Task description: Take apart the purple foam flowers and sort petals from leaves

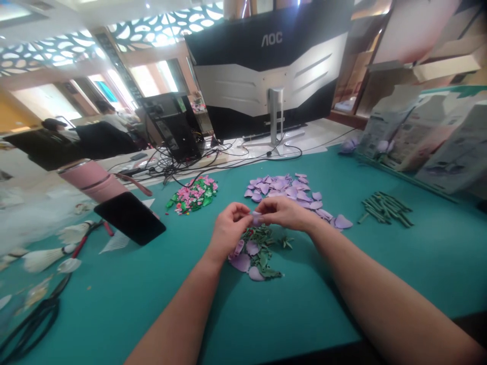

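Between the fingertips of both hands is a small pale purple petal piece (256, 218). My left hand (230, 226) pinches it from the left, and my right hand (282, 212) from the right. Below them on the green mat lies a mixed heap of green leaf pieces (264, 258) and loose purple petals (241, 262). Behind my right hand spreads a larger pile of purple petals (283, 185). Green stem pieces (386, 208) lie together at the right. Farther left sits a pile of small pink and green flower pieces (194, 195).
A phone (130, 218) leans near a pink bottle (93, 182) at the left. Scissors (36, 319) and shuttlecocks (45, 258) lie at the left side. A large monitor (266, 76), cables and printed bags (422, 132) stand behind. Two people sit in the background.
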A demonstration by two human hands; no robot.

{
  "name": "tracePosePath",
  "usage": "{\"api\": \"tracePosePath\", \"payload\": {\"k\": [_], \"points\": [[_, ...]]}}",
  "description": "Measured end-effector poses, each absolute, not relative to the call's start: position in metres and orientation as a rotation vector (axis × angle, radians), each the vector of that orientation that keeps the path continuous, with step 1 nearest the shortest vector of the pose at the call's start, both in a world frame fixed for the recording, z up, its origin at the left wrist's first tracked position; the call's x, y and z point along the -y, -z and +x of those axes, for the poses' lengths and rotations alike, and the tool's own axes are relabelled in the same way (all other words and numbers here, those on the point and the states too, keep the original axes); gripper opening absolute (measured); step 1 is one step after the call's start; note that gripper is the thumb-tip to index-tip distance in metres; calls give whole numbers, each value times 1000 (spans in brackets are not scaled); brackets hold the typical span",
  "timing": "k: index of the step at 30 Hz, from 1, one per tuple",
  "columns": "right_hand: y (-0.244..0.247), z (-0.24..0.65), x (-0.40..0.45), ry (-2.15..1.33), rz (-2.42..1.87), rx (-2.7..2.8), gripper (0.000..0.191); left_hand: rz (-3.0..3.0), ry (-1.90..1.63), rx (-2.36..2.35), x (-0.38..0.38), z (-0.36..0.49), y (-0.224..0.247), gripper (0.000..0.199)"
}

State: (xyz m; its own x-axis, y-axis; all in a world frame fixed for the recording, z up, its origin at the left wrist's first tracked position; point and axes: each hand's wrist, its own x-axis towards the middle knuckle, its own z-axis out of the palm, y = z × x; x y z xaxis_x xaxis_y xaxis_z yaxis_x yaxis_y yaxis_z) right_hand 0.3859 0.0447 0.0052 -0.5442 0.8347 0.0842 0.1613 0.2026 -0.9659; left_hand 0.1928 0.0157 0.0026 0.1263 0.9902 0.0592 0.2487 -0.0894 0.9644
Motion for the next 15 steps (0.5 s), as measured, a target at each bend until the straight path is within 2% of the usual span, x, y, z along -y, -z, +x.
{"api": "tracePosePath", "payload": {"k": [4,7,10,12,15], "points": [[0,394,-55,-1245,-1031,1797,16,1662,-911,-1410,-14,190,-5,21],[9,411,-70,-865,-1295,1647,15,1775,-832,-1502,-15,185,-11,19],[20,432,-84,-461,-1518,1505,6,1854,-819,-1505,-17,179,-17,20],[26,444,-89,-305,-1593,1463,3,1895,-791,-1515,-17,175,-22,21],[31,455,-93,-201,-1669,1493,8,1969,-675,-1514,-15,169,-31,20]]}}
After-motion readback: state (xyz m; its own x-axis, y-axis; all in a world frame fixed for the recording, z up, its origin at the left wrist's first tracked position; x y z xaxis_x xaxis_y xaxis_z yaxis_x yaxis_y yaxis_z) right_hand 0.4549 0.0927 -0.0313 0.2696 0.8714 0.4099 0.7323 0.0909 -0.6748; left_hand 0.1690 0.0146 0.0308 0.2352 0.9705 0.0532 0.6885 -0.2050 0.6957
